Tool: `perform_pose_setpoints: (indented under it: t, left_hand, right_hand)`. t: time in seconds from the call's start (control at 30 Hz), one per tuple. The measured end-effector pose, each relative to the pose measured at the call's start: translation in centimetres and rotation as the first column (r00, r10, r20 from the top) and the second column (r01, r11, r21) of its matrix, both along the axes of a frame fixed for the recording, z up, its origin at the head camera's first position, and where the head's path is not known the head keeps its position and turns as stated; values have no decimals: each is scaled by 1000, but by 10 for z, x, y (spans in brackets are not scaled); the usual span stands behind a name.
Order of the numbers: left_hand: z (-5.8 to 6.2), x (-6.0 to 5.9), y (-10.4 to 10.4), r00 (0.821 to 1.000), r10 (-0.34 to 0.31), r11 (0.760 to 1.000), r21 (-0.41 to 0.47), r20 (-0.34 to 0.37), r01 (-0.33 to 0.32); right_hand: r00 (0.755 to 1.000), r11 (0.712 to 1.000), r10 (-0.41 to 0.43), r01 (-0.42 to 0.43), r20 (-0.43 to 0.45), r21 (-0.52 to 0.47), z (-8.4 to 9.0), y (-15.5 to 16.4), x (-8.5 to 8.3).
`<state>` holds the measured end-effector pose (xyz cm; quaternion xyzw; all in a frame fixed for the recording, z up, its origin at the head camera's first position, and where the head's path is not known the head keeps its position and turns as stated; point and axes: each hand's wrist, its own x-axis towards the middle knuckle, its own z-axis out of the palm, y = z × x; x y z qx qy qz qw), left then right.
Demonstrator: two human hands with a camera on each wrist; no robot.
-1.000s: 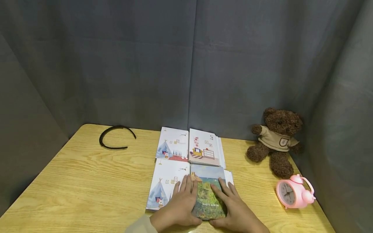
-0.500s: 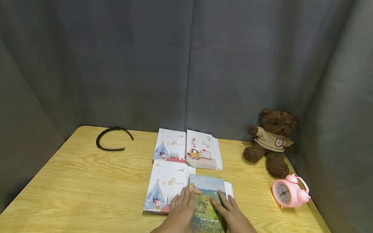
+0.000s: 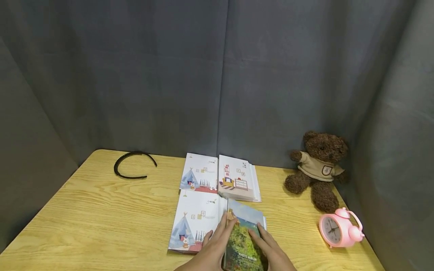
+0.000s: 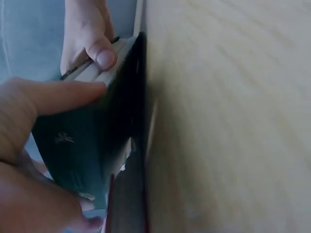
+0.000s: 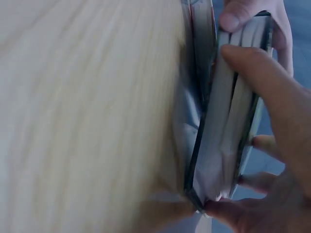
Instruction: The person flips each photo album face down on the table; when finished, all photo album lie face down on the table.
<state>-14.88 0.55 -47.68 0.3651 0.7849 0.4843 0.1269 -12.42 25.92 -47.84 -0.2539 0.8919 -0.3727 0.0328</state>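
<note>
A photo album (image 3: 245, 238) with a green landscape cover sits near the table's front edge, tilted up off the open white album (image 3: 193, 226) under it. My left hand (image 3: 217, 244) holds the album's left side, fingers stretched along the cover. My right hand (image 3: 271, 253) grips its right side. In the left wrist view my left hand (image 4: 29, 145) lies on the dark cover (image 4: 92, 145), and the right thumb (image 4: 99, 56) presses the page edges. In the right wrist view my right hand (image 5: 282, 145) clasps the page block (image 5: 223, 136), with a left fingertip (image 5: 235, 14) at the top.
A second open white album (image 3: 220, 177) lies behind the first. A black headband (image 3: 133, 165) rests at the back left of the wooden table (image 3: 101, 218). A brown teddy bear (image 3: 318, 169) and a pink alarm clock (image 3: 339, 227) stand at the right. Grey curtains close in three sides.
The photo album lay flat under both hands a second ago; now it is tipped up at an angle. Both hands have slid a little towards the table's front edge.
</note>
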Motion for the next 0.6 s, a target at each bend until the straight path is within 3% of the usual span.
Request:
perform_pose_setpoints:
  t: [0.13,0.27,0.37,0.5,0.6]
  left_hand:
    - [5,-3,0,995,-90,992,81,-43,93]
    - [14,-2,3,987,-141,978,146,-80,152]
    - [25,0,4,983,-138,976,154,-122,156]
    - [38,3,4,975,-111,975,168,-191,144]
    - [47,6,5,971,-103,977,163,-216,140]
  right_hand:
    - [999,996,19,-15,50,-84,1,-3,0]
    - [996,996,13,-5,87,-92,7,-9,1]
    - [1000,1000,-8,8,18,-26,14,-14,2]
    - [983,998,-28,37,-182,46,21,-20,3]
    - [975,998,-54,59,-216,16,29,-25,6]
